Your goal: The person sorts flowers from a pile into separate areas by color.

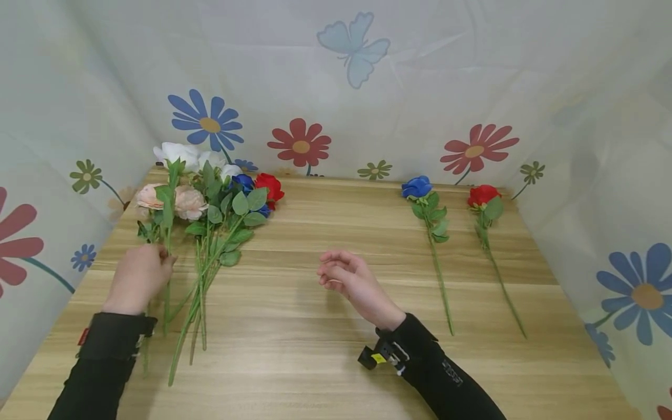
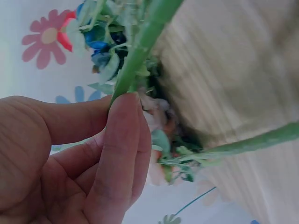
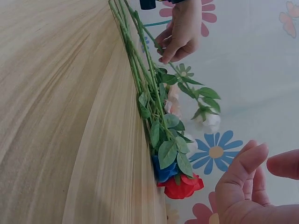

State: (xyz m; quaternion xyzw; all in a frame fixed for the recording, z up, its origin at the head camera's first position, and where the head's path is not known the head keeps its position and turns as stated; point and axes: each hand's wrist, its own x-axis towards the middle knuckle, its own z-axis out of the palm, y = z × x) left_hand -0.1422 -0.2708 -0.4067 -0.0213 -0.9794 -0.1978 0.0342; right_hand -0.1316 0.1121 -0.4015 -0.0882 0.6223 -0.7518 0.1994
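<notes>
My left hand pinches the green stem of a white flower between thumb and fingertips, and the left wrist view shows that stem crossing close up. The stem is raised off the table, with its leaves and bloom at the far end. Beside it lies a bunch of artificial flowers: pale pink blooms, blue roses and a red rose, their stems crossing. Over the middle of the table hovers my right hand, fingers loosely bent and nothing between them.
On the right of the wooden table lie a single blue rose and a single red rose, stems toward the near edge. A white curtain printed with flowers and a butterfly surrounds the back and sides.
</notes>
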